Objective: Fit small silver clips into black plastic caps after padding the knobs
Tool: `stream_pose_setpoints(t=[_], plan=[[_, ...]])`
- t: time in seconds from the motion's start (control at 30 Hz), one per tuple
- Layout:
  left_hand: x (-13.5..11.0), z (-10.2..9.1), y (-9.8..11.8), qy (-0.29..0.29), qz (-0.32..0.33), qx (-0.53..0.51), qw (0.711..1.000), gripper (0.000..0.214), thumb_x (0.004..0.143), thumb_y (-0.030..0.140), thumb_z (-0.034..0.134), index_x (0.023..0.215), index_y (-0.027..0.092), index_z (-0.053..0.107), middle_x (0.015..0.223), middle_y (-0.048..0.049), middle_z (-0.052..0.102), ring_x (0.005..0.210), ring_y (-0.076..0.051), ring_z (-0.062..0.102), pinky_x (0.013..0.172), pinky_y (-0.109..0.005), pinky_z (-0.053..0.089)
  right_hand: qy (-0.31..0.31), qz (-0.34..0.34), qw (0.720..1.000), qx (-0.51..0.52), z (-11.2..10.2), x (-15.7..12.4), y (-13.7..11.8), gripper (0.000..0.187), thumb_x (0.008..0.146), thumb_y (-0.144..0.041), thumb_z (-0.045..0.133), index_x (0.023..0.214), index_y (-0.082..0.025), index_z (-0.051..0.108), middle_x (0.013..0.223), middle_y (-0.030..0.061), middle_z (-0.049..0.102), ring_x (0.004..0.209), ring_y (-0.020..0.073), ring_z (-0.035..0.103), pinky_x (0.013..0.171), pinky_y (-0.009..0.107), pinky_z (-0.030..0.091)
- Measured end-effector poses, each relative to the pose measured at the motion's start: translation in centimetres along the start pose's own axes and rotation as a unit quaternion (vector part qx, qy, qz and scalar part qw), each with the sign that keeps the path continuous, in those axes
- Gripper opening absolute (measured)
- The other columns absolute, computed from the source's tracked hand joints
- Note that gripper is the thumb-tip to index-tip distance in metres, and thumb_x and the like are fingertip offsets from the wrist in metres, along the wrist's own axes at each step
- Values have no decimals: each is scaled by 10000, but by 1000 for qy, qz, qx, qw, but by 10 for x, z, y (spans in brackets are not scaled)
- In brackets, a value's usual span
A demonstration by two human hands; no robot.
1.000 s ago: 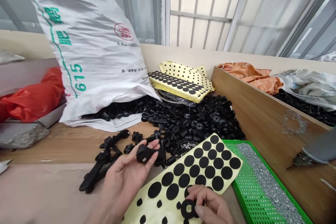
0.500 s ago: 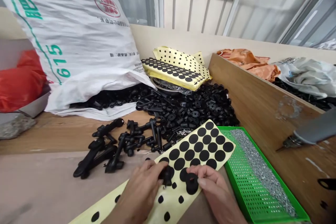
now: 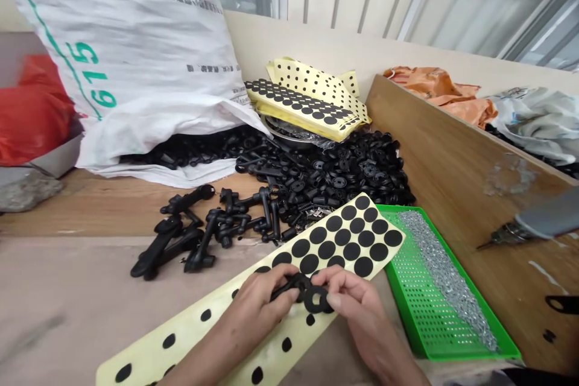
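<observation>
My left hand is closed on a small black plastic part, held just over a long yellow sheet of round black pads. My right hand pinches a black ring-shaped pad right against that part. Both hands meet above the sheet's middle, near the table's front edge.
Loose black plastic arms lie left of the sheet, a big heap of black parts behind. A green tray of small metal screws sits right. A white sack, more pad sheets, a wooden divider and a power screwdriver surround them.
My left hand came down from in front of me onto the sheet with the black part. My right hand lifted the ring pad off the sheet and brought it to the part.
</observation>
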State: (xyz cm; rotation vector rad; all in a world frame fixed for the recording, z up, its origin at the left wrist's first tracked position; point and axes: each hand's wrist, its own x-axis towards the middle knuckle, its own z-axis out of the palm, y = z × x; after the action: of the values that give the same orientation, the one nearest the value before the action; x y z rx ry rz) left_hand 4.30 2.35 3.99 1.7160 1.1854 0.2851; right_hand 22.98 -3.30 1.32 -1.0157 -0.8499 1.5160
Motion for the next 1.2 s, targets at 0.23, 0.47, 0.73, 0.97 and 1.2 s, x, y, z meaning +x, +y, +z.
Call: stream_pose_setpoints(t=[0.23,0.47,0.73,0.97,1.2], plan=[[5,7,-18,-15,19,-75,997,412,771,242,497,1168,184,593,799,-4,669,659,-152,538,551,-221,377,30,3,999,-21,3,5,5,98,679,-226,678,635,-190,598,921,37,616,845,193,494,726,271,352],[3,10,-23,-20,4,-125,992,440,769,238,482,1194,177,574,753,3,651,563,-121,514,514,-214,393,41,-2,999,-20,3,6,5,95,667,-224,675,615,-191,602,933,40,610,871,202,488,741,278,351],[6,7,-20,-88,-28,-174,980,554,686,145,452,1235,163,527,754,10,638,471,-88,548,461,-186,388,25,3,1000,-15,4,7,5,95,656,-226,677,609,-190,603,919,47,618,881,214,498,754,288,357],[8,10,-21,-114,-38,-256,959,579,635,142,458,1206,180,542,822,3,649,476,-68,501,480,-189,422,30,9,999,-38,3,9,5,109,650,-230,679,589,-189,598,900,44,608,849,205,501,717,279,363],[2,3,-12,-116,-31,-236,964,464,714,203,450,1155,190,594,855,-4,666,537,-113,557,542,-222,438,22,6,999,-42,4,9,5,112,662,-222,673,595,-188,590,880,40,608,840,197,497,726,277,364]])
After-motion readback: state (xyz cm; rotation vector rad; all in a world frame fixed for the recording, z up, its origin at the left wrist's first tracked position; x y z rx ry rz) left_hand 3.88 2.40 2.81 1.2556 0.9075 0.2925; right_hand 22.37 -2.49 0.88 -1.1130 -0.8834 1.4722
